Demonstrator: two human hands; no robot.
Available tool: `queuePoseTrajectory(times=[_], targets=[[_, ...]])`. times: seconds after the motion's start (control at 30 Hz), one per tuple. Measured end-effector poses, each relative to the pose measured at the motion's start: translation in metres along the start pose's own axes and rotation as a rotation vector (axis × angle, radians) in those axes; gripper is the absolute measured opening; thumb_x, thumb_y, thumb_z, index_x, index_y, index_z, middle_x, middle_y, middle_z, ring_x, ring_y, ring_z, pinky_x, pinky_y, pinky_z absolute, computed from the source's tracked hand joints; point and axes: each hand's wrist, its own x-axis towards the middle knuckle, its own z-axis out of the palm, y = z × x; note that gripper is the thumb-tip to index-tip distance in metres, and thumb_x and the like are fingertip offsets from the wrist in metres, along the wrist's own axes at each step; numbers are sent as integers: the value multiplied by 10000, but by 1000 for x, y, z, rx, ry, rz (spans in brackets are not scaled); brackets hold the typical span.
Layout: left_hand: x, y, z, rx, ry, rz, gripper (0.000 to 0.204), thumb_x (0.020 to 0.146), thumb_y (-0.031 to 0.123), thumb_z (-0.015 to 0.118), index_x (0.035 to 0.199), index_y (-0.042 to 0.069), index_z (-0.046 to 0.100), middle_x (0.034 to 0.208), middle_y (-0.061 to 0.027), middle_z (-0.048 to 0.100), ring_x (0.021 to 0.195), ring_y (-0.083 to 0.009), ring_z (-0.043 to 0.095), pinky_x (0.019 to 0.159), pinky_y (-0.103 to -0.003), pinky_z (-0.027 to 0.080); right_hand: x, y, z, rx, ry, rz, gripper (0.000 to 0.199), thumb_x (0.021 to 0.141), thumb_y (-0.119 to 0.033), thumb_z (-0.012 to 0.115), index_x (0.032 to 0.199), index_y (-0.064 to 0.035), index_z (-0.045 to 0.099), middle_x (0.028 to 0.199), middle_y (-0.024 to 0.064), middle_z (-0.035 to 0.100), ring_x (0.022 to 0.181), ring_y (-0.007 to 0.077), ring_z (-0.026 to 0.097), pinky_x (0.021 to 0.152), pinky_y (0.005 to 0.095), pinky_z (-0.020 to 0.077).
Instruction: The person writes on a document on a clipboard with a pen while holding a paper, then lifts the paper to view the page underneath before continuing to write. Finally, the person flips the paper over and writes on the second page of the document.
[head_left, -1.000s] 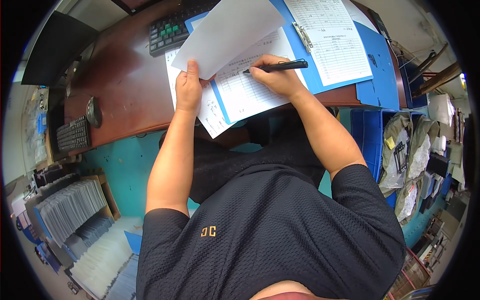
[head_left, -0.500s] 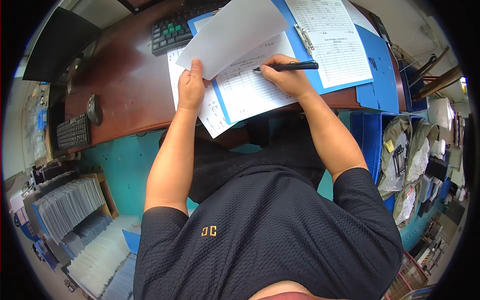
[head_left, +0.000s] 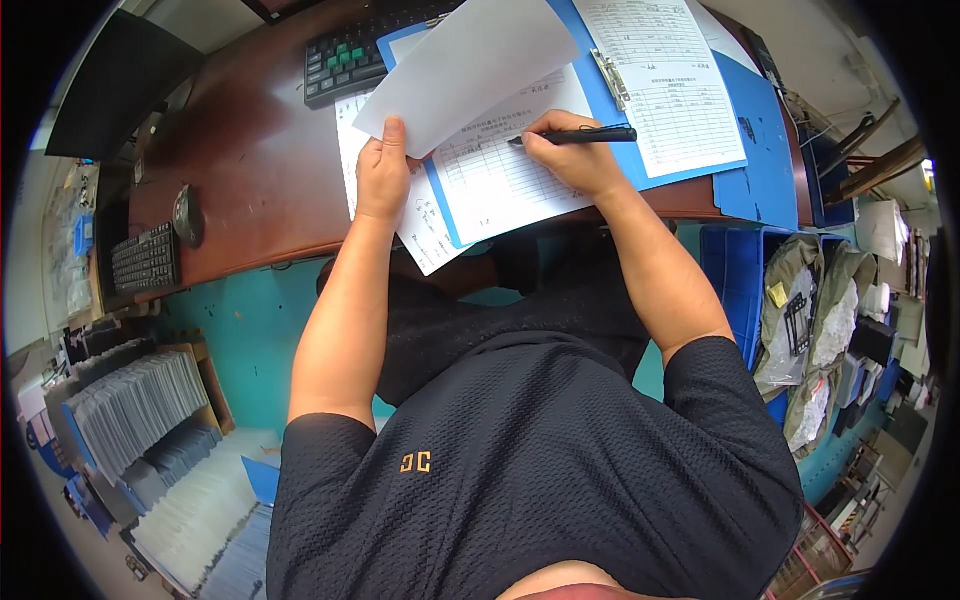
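Desk (head_left: 250,180) in brown, teal floor (head_left: 245,325), blue bin (head_left: 728,275), left hand (head_left: 385,178) pinching sheet (head_left: 470,75), right hand (head_left: 572,160) gripping pen (head_left: 605,133)

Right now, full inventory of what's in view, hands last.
pen: 1, black, in right hand
raised sheet: 1, white, in left hand
form: 1, white, under pen
left clipboard: 1, blue, under form
right clipboard: 1, blue, on desk, right
printed papers: count unclear, white, on right clipboard
loose sheet: 1, white, partly under left clipboard
near keyboard: 1, black with green keys, behind left hand
far keyboard: 1, black, far left
mouse: 1, dark, beside far keyboard
desk: 1, reddish brown, beneath papers
crates: count unclear, blue, right
edge clutter: uncountable, mixed, around rim
shirt: 1, black, on person
hands: 2, bare, over papers
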Motion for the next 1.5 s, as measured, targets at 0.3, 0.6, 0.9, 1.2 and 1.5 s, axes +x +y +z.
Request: queuePoseTrajectory(times=[0.3,0.6,0.9,1.2,1.5], targets=[[0,-1,-2,1,-3,-7,619,1062,524,497,1221,-64,607,1117,-124,668,979,-183,645,902,-332,534,-1,0,0,2,-1,15,195,860,-172,719,887,20,741,769,78,715,685,127,635,641,264,512],[-1,0,1,-27,15,1,620,1062,524,497,1207,-66,618,1102,-127,676,996,-190,649,907,-336,534,2,13,-18,282,76,287,179,837,-164,724,848,15,732,753,87,711,679,136,641,637,270,517],[2,-2,-5,38,-38,-20,632,1070,522,462,1291,-63,557,1240,-167,648,1121,-241,665,1019,-399,544,-3,8,-24,-35,-25,72,198,880,-166,727,942,21,749,841,89,722,745,134,645,703,268,525],[1,-3,-2,27,11,2,580,1077,512,469,1147,-34,651,1043,-105,691,942,-168,636,842,-312,517,-4,11,-24,-17,19,85,188,866,-162,724,918,16,747,830,80,716,750,130,637,706,261,515],[1,-2,-6,62,-34,-19,606,1080,497,457,1277,-64,572,1227,-163,661,1106,-231,672,1000,-386,554,-3,16,-23,-23,85,97,135,851,-121,718,877,10,737,775,60,707,681,115,621,653,258,509]])
